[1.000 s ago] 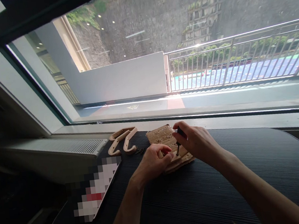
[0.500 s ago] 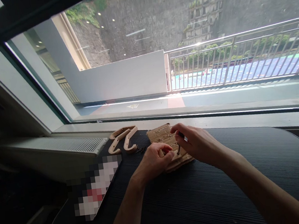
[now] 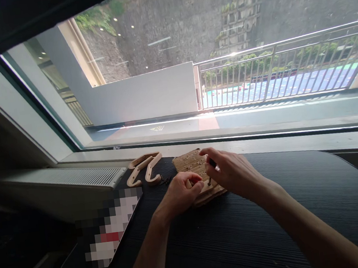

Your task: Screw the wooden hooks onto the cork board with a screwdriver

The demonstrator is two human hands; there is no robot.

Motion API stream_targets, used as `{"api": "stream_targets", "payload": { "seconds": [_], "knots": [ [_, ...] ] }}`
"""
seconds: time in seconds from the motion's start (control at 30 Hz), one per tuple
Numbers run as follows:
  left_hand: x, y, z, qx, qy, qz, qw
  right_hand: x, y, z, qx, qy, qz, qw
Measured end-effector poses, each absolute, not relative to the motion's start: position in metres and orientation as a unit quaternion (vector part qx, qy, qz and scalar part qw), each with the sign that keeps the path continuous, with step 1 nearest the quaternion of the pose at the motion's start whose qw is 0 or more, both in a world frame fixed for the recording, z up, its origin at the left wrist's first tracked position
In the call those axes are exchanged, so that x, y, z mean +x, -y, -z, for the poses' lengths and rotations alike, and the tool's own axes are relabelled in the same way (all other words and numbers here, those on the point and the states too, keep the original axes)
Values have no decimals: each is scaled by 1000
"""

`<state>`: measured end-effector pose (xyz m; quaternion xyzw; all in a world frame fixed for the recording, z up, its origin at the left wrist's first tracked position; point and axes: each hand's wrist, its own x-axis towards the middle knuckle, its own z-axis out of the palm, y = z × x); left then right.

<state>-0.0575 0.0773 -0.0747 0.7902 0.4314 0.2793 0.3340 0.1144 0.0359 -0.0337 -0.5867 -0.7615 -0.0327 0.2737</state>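
My right hand (image 3: 230, 169) is closed around the dark handle of a screwdriver (image 3: 209, 180), its thin shaft pointing down. The tip meets a pale wooden piece (image 3: 209, 187) lying on corrugated cardboard (image 3: 187, 161). From the other side, my left hand (image 3: 181, 190) pinches this wooden piece, hiding part of its shape. Wood crumbs are scattered over the cardboard. To the left of my left hand, curved wooden hooks (image 3: 152, 170) with holes in them rest on the table, beside a small pile of dark screws (image 3: 165, 180).
Both forearms extend over a black wood-grain table (image 3: 243, 234). A flat, blurred-out rectangular object (image 3: 117, 228) lies at its left side. Beyond the table run a white window sill (image 3: 252, 146) and a large window. A vented white panel (image 3: 83, 176) stands at the left.
The whole view has shifted slightly, with things appearing a little further left. Both hands keep their hold, and the screwdriver stays on the wooden piece.
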Motion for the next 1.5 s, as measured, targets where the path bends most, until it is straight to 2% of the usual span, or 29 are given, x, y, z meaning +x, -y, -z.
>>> {"api": "stream_targets", "payload": {
  "seconds": [0.17,0.37,0.5,0.57,0.63,0.83,1.03,1.2,1.33,1.5],
  "knots": [
    [-57,-78,76,794,-425,-284,330,115,-38,33,-555,785,-1,273],
    [-58,-78,73,789,-420,-283,347,124,-52,46,-635,701,19,324],
    [-65,-78,69,793,-398,-271,373,135,-50,40,-607,669,-39,428],
    [-70,-81,69,801,-388,-279,361,144,-49,34,-581,645,-46,494],
    [-76,-85,73,809,-387,-281,342,154,-49,30,-581,622,-49,523],
    [-82,-97,88,817,-395,-270,323,178,-61,38,-635,563,-117,515],
    [-75,-100,97,769,-453,-337,301,175,-70,67,-674,606,-187,378],
    [-66,-98,104,717,-479,-352,365,163,-63,87,-655,625,-273,326],
    [-58,-98,107,685,-401,-424,435,161,-54,88,-661,614,-280,329],
    [-50,-98,102,529,-343,-528,569,149,-47,75,-613,652,-261,362]
  ]
}}
